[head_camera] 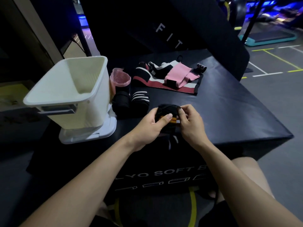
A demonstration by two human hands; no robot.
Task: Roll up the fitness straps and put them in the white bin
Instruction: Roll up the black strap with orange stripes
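Both hands hold a black strap with orange stripes (167,110), partly rolled, just above the black soft box (229,108). My left hand (150,126) grips the roll, thumb across the orange stripes. My right hand (190,123) pinches its right side, and the strap's loose tail hangs down between my wrists. The white bin (68,94) stands at the left on its lid, tilted, with nothing visible inside. Beside it stand a pink roll (120,77), a black roll (121,102) and a black roll with white stripes (140,102). Unrolled pink, black, white and red straps (173,76) lie further back.
The white lid (105,131) under the bin juts toward me. A tall black pad (172,30) with white letters leans behind the box. Grey floor with yellow and white lines (270,63) lies to the right. My knees sit against the box's front.
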